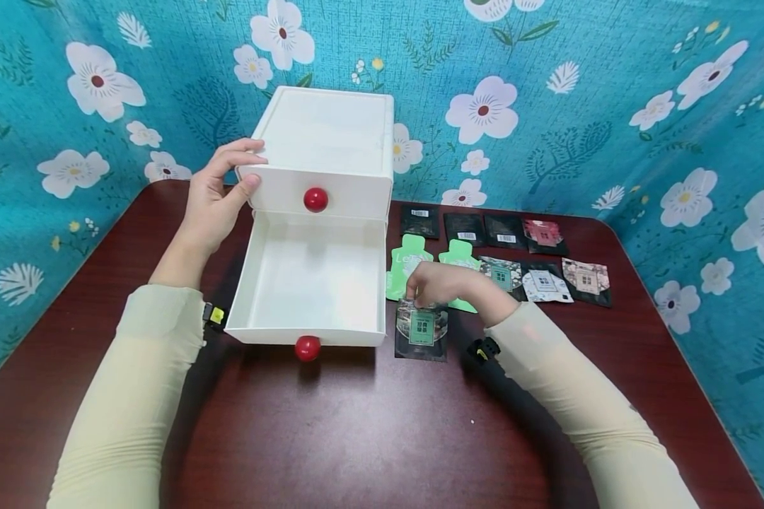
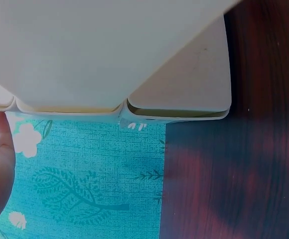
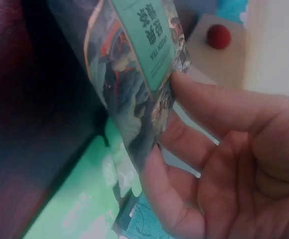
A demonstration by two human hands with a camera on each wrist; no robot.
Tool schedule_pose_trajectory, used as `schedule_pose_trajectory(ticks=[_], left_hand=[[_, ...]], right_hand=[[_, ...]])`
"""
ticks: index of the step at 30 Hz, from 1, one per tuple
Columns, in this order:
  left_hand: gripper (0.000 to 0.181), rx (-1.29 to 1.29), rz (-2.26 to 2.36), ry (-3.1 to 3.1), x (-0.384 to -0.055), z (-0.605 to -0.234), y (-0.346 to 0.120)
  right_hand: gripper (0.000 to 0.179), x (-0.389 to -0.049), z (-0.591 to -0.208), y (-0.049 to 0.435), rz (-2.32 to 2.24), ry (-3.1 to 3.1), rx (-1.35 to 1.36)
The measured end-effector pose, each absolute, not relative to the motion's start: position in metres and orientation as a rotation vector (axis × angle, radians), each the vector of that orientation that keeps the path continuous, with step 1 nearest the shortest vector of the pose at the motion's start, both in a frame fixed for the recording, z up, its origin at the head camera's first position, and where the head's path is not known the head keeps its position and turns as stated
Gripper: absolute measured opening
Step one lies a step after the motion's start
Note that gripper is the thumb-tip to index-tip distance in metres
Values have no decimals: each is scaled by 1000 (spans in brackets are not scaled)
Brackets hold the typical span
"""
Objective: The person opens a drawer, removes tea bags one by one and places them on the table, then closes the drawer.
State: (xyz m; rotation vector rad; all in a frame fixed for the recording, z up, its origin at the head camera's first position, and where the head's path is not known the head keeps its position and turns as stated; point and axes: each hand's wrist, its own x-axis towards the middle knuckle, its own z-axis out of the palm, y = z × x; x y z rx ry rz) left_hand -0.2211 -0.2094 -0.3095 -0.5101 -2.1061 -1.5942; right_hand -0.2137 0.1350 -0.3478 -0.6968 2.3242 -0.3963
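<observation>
A white two-drawer cabinet [image 1: 327,131] with red knobs stands on the table, its lower drawer [image 1: 321,272] pulled out and bare inside. My left hand [image 1: 213,198] holds the cabinet's upper left corner, thumb at the front and fingers over the top edge. In the left wrist view, its fingers [image 2: 3,132] reach the cabinet's rim. Right of the drawer, my right hand [image 1: 442,283] pinches a dark green tea sachet [image 1: 421,329] by its upper edge. The right wrist view shows the sachet [image 3: 134,74] tilted, with the thumb on its printed face.
Behind the right hand lie two green bottle-shaped packets [image 1: 410,258]. Several dark sachets [image 1: 465,230] and patterned ones, such as a pink sachet [image 1: 587,281] and a white sachet [image 1: 545,283], lie in rows at the right. A blue floral cloth [image 1: 484,141] hangs behind the table [image 1: 356,438].
</observation>
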Motion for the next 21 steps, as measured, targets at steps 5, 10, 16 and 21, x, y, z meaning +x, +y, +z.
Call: schedule_pose_trajectory(ticks=[5, 10, 16, 21], left_hand=[[26, -508, -1593, -2105, -221, -310, -209], [26, -505, -1589, -2101, -222, -308, -210], [24, -522, -1601, -2107, -222, -308, -210], [24, -535, -1612, -2103, -221, -309, -210]], right_hand=[[18, -210, -347, 130, -318, 2393, -737], [21, -209, -343, 128, -317, 2454, -695], [22, -202, -335, 136, -495, 2489, -632], [16, -181, -318, 139, -746, 2558, -708]])
